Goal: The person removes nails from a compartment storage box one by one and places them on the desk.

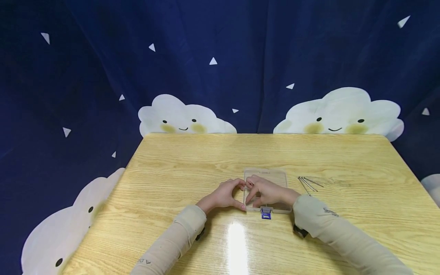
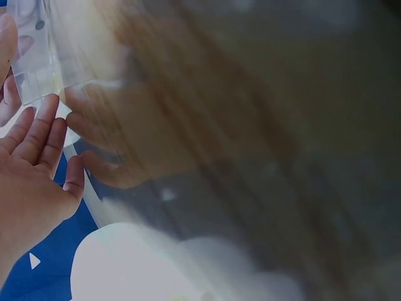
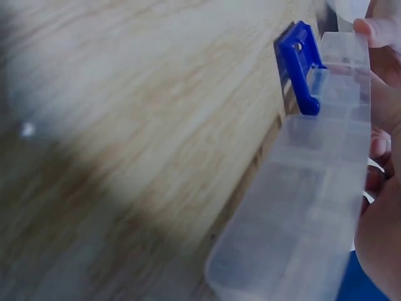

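A clear plastic box [image 1: 281,178] with inner dividers lies on the table, a blue latch [image 1: 266,214] on its near side. Beside its left edge is my left hand [image 1: 225,194], thumb near the front corner and fingers farther back. Those fingers look extended in the left wrist view, tips at the clear plastic [image 2: 31,69]. Over the box's left part, my right hand [image 1: 269,191] reaches down with bent fingers; whether they pinch something small is unclear. The right wrist view shows the box's wall [image 3: 282,207] and latch [image 3: 304,69] up close.
Several thin metal nails or pins [image 1: 308,184] lie on the wooden table [image 1: 192,156] to the right of the box. A dark blue curtain [image 1: 220,23] with white clouds hangs behind the table's far edge and along its left side.
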Available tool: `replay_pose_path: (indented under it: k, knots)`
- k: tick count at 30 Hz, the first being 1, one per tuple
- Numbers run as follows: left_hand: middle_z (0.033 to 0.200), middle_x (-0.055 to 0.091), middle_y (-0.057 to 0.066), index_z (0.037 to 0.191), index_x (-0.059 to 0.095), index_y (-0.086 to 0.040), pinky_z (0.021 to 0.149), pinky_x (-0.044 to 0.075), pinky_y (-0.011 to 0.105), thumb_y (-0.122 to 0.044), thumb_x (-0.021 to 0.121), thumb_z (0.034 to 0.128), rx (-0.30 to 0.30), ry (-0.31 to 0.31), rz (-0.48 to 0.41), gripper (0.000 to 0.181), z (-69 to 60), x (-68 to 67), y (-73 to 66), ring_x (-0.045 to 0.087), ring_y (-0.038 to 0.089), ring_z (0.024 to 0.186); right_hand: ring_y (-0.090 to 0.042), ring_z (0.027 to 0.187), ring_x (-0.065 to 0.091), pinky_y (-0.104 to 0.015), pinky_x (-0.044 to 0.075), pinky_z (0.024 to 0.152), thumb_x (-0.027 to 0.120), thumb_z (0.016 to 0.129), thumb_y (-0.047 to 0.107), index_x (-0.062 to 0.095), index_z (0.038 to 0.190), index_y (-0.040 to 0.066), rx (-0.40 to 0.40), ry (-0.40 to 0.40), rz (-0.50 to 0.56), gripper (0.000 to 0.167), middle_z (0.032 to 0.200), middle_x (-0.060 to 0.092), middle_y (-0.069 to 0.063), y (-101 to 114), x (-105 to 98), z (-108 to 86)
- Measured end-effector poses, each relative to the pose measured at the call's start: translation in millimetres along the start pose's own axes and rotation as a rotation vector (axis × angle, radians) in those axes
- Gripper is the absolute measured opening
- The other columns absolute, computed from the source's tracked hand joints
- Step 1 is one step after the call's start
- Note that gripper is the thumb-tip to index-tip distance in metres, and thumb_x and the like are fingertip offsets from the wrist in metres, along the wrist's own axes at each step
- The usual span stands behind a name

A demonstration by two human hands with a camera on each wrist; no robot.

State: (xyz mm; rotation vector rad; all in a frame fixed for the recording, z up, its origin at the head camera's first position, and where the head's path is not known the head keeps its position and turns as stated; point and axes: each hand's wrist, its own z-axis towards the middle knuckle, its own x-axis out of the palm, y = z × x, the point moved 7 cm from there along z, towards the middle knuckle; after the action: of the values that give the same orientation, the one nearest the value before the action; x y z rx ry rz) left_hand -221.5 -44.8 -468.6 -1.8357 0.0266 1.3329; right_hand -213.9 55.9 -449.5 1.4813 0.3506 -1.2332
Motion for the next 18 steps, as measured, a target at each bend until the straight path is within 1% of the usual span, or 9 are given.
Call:
replay_pose_path:
  k: [4, 8, 14, 18]
  knots:
    - [0.106, 0.058, -0.005, 0.122, 0.049, -0.013, 0.095, 0.033, 0.033, -0.036, 0.082, 0.0639, -0.005, 0.005, -0.003, 0.071, -0.2, 0.1, 0.3, 0.048, 0.014, 0.102, -0.010, 0.079, 0.030, -0.025, 0.029, 0.071, 0.081, 0.060, 0.012, 0.075, 0.085, 0.022, 0.001, 0.014, 0.000, 0.027, 0.080, 0.032, 0.007, 0.4, -0.7, -1.4]
    - [0.106, 0.058, -0.005, 0.123, 0.048, -0.013, 0.096, 0.033, 0.033, -0.036, 0.082, 0.0641, -0.004, 0.011, -0.005, 0.071, 0.7, 0.0, 0.4, 0.048, 0.015, 0.104, -0.011, 0.079, 0.029, -0.026, 0.028, 0.072, 0.082, 0.060, 0.012, 0.075, 0.089, 0.023, -0.002, 0.043, -0.008, 0.031, 0.081, 0.032, 0.007, -0.7, -0.4, -2.8]
    - [0.106, 0.057, -0.005, 0.121, 0.049, -0.012, 0.096, 0.033, 0.034, -0.035, 0.082, 0.0638, 0.001, 0.008, -0.011, 0.070, 0.8, -0.4, 0.4, 0.048, 0.016, 0.105, -0.011, 0.080, 0.028, -0.026, 0.026, 0.072, 0.081, 0.061, 0.015, 0.074, 0.092, 0.029, 0.007, 0.115, -0.078, 0.035, 0.083, 0.031, 0.008, -0.4, 2.0, -1.5]
    - [0.105, 0.056, -0.005, 0.122, 0.049, -0.013, 0.097, 0.031, 0.037, -0.035, 0.082, 0.0645, -0.009, 0.011, -0.027, 0.069, -0.1, 0.6, 0.4, 0.047, 0.017, 0.107, -0.011, 0.079, 0.027, -0.025, 0.024, 0.071, 0.080, 0.062, 0.014, 0.073, 0.093, 0.030, -0.011, 0.142, -0.119, 0.036, 0.083, 0.029, 0.009, 2.4, 2.6, -1.5]
